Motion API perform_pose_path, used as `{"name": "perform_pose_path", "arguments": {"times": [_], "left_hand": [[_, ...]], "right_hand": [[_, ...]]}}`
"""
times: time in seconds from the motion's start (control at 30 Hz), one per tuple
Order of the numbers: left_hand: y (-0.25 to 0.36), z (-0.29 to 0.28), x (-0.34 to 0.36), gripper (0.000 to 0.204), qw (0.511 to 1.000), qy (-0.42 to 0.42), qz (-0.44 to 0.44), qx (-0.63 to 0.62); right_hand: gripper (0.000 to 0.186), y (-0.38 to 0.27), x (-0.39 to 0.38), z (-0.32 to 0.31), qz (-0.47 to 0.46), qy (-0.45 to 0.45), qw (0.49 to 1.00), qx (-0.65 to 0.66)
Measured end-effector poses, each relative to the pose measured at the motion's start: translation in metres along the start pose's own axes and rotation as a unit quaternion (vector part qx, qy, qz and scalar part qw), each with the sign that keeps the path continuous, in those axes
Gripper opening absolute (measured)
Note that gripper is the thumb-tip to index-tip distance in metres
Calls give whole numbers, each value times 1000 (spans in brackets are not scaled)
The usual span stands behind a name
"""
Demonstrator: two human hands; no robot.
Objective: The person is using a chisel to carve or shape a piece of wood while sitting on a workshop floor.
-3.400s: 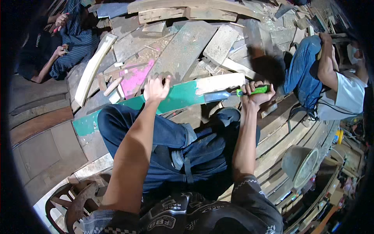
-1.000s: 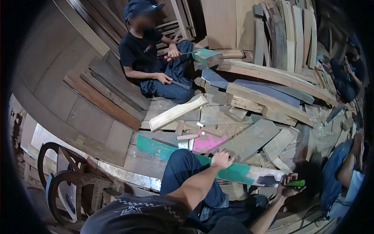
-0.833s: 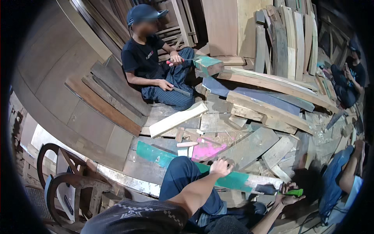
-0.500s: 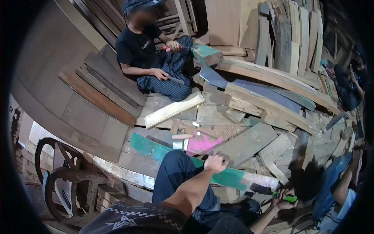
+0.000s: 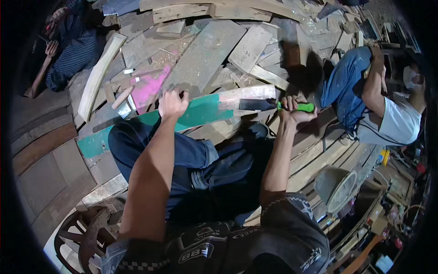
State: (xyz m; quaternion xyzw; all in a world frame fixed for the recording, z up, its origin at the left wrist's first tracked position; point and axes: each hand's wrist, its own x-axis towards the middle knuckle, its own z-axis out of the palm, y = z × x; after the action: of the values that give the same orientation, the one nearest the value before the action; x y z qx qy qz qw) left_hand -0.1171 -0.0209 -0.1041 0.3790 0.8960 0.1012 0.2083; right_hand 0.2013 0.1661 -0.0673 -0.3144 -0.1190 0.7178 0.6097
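Observation:
A long plank, painted teal with a bare whitish right end, lies across in front of my bent, denim-clad legs. My left hand has its fingers curled over the plank’s upper edge, left of the bare end. In my right hand is a scraper-like tool with a bright green handle; its wide dark blade rests on or just over the plank’s bare end. Beyond the plank lie a pink-painted board and a short wooden rod.
Co-workers sit at upper left in striped trousers and at right in blue jeans. Loose boards cover the floor beyond me. A bucket stands at lower right, a dark curved wooden frame at lower left.
The view has swung from the co-worker and stacked boards back down onto my lap. My hands stay on the plank and tool, with little visible movement relative to them.

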Motion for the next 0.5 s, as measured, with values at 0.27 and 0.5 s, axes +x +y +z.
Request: {"name": "perform_pose_path", "arguments": {"times": [0.27, 0.5], "left_hand": [[4, 4, -10, 37, 999, 24, 23, 24], [-3, 8, -5, 42, 999, 22, 25, 30]], "right_hand": [[73, -1, -13, -8, 31, -3, 999, -14], [74, 1, -22, 7, 4, 28, 999, -37]]}}
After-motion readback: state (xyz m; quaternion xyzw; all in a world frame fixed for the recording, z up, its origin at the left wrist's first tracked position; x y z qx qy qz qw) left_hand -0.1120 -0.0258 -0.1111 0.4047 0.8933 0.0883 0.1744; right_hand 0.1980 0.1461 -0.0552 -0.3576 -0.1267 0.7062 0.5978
